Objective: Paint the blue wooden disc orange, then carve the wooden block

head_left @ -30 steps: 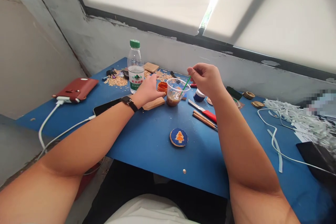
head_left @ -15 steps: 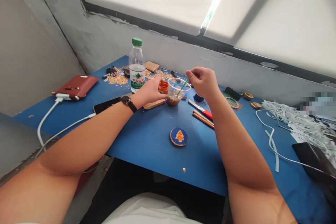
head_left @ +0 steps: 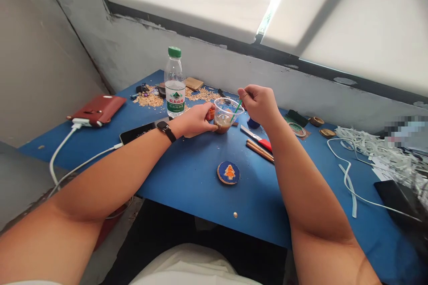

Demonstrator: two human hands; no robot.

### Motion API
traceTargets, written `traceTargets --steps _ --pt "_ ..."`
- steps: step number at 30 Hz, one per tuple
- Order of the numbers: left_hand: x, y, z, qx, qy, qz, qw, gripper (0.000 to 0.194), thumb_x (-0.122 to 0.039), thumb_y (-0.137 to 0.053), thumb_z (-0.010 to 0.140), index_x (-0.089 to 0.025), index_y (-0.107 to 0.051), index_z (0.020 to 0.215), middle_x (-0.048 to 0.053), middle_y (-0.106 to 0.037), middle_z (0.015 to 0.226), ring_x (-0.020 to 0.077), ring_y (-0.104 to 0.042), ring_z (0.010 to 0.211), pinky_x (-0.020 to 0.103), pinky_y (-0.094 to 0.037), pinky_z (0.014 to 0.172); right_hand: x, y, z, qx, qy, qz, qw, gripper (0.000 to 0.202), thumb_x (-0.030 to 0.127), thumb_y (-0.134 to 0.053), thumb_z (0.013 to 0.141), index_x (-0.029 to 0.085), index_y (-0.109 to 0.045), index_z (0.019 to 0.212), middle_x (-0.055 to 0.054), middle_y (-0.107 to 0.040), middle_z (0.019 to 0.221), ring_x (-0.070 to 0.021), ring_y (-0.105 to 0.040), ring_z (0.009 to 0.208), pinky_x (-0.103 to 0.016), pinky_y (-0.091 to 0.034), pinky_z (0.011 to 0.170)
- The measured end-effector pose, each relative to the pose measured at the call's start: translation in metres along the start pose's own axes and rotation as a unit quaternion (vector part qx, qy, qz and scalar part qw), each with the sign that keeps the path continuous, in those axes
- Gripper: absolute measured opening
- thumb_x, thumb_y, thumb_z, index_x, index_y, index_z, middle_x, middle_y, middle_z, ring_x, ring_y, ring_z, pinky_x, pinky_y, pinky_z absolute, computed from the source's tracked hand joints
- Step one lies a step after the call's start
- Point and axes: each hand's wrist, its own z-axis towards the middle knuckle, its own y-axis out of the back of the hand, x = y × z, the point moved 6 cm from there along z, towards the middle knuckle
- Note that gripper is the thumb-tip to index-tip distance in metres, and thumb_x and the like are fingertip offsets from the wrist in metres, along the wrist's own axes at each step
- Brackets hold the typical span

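Observation:
My right hand (head_left: pixel 259 102) pinches the upper end of a thin green paintbrush (head_left: pixel 236 110), its tip hidden inside a clear plastic cup (head_left: pixel 229 104). Murky brown water lies in the bottom of that cup. Against the cup's left side is my left hand (head_left: pixel 199 119), thumb at the front and fingers curled behind, gripping it. Just beyond those fingers an orange paint jar (head_left: pixel 211 113) is partly covered. Nearer to me lies a round wood slice (head_left: pixel 228 173), painted blue with an orange tree. A dark blue jar (head_left: pixel 253 122) stands beside my right wrist.
A water bottle (head_left: pixel 175 84) stands behind my left hand, near a phone (head_left: pixel 138 131) on a cable. Right of the cup lie a red-handled knife (head_left: pixel 265 144) and wooden sticks (head_left: pixel 259 151). Wood shavings (head_left: pixel 149 99), a brown case (head_left: pixel 96 110) and white paper strips (head_left: pixel 371 142) lie around.
My left hand has shifted slightly right, from around the orange jar to the cup's side. The brush has moved a little to the right in the cup.

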Motion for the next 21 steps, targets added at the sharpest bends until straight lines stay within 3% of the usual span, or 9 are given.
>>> traceTargets --steps 11,14,18,21 --pt "-0.0051 0.004 -0.0045 0.015 0.001 0.007 1.0 0.051 -0.031 -0.094 0.097 -0.023 -0.073 0.142 0.002 -0.081 0.108 0.0248 -0.077 0.097 0.033 -0.054 0.085 0.0025 -0.0024 -0.0031 0.018 -0.059 0.046 0.997 0.063 0.085 -0.084 0.111 0.028 -0.072 0.086 -0.005 -0.077 0.076 -0.024 -0.074 0.075 -0.04 -0.066 0.077" --pt "-0.0041 0.0043 -0.0042 0.016 -0.003 0.009 1.0 0.051 -0.034 -0.093 0.098 -0.023 -0.072 0.144 0.003 -0.082 0.109 0.0265 -0.078 0.099 0.034 -0.054 0.084 0.0035 0.0032 -0.0027 -0.01 -0.046 0.011 0.999 0.064 0.087 -0.086 0.11 0.029 -0.072 0.086 -0.006 -0.079 0.078 -0.026 -0.077 0.079 -0.042 -0.067 0.08" --pt "-0.0017 0.0024 -0.0021 0.017 -0.002 0.013 1.0 0.054 -0.031 -0.093 0.096 -0.023 -0.072 0.145 0.003 -0.083 0.111 0.0269 -0.079 0.099 0.035 -0.054 0.083 0.0011 0.0017 -0.0028 0.02 -0.047 0.022 0.998 0.067 0.093 -0.084 0.108 0.03 -0.074 0.088 -0.006 -0.078 0.077 -0.0279 -0.077 0.078 -0.046 -0.069 0.08" --pt "-0.0001 0.0017 -0.0013 0.017 0.004 0.014 1.0 0.055 -0.029 -0.092 0.094 -0.023 -0.073 0.145 0.003 -0.083 0.11 0.0268 -0.078 0.097 0.036 -0.053 0.083 0.0017 0.0059 -0.0032 -0.004 -0.037 0.012 0.999 0.065 0.094 -0.085 0.108 0.031 -0.078 0.092 -0.007 -0.077 0.077 -0.03 -0.076 0.08 -0.05 -0.071 0.084"
